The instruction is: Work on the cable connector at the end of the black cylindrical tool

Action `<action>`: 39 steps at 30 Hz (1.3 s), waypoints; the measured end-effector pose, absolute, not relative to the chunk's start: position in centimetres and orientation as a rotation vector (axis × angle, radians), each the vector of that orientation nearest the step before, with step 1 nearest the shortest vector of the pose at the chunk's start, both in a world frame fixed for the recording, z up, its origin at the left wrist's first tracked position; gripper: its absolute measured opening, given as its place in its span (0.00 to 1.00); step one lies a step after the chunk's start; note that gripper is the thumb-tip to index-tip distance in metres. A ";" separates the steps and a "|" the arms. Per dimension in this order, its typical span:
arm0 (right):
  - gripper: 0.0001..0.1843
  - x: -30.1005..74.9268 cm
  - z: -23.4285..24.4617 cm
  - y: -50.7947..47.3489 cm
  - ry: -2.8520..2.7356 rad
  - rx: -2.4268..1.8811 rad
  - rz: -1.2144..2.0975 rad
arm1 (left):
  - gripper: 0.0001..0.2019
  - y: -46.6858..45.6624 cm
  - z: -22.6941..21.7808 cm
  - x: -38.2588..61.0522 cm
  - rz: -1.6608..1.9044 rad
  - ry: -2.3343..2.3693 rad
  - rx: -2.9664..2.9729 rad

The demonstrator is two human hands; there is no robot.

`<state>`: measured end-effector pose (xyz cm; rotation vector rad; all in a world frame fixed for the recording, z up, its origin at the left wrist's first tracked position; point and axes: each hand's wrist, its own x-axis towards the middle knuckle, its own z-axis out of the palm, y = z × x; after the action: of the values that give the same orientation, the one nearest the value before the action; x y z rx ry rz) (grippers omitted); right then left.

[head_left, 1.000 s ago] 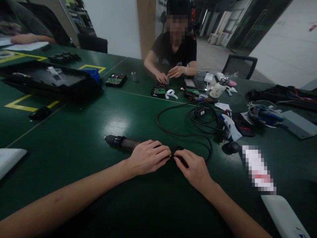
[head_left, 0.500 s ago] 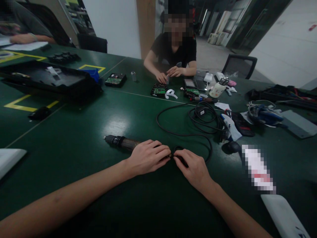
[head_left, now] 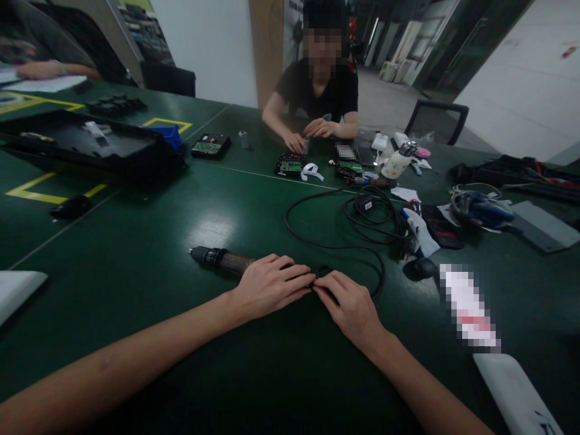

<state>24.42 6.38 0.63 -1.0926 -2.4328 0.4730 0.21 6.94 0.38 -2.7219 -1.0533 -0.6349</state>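
Observation:
An electric screwdriver (head_left: 233,261) lies on the green table, its bit end pointing left. My left hand (head_left: 274,287) is wrapped over its rear end, palm down, hiding that part of the body. My right hand (head_left: 347,302) pinches the end of a black cable (head_left: 383,266) at the tail of the screwdriver. The fingertips of both hands meet there, so the joint between cable and screwdriver is covered. From my right hand the cable loops away to a coil (head_left: 374,211) farther back.
Across the table (head_left: 244,211) a person in black handles a small part beside circuit-board units (head_left: 290,164). A large black tray (head_left: 90,145) stands at the left. Pouches and papers (head_left: 421,232) lie right of the coil, near a white device (head_left: 516,393).
My right hand has moved slightly left, closing the small gap to my left hand. The metal end seen between them before is now hidden. My left hand keeps its hold.

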 end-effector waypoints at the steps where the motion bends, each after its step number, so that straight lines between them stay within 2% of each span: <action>1: 0.07 24.3 0.6 6.3 -2.409 -1.099 0.486 | 0.16 6.9 0.3 0.2 -0.633 -1.035 -2.715; 7: 0.07 23.4 1.2 5.0 -2.351 -1.097 0.492 | 0.15 6.4 0.1 -1.0 -0.545 -0.882 -2.735; 12: 0.18 23.8 1.7 3.9 -2.320 -0.926 0.346 | 0.18 6.0 0.8 -5.3 -0.501 -0.903 -2.841; 19: 0.19 24.0 1.6 4.2 -2.247 -0.852 0.364 | 0.16 6.0 0.9 -17.9 -0.401 -1.302 -2.748; 25: 0.18 24.0 1.5 4.1 -2.242 -0.850 0.392 | 0.17 5.9 0.5 -25.5 -0.408 -1.668 -2.280; 30: 0.17 24.2 1.4 4.6 -2.241 -0.850 0.412 | 0.20 6.0 0.7 -25.7 -0.259 -1.901 -2.087; 34: 0.17 23.9 2.0 3.8 -2.209 -0.867 0.434 | 0.24 6.2 0.6 -23.8 -0.223 -1.887 -2.143; 39: 0.23 22.9 4.3 -4.0 -2.236 -0.880 0.529 | 0.21 6.3 0.2 -22.1 -0.271 -1.803 -2.295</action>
<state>22.85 -4.00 4.31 -0.8801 -2.2359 0.5295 -22.13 6.27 0.25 -2.2949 -1.8028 -0.2708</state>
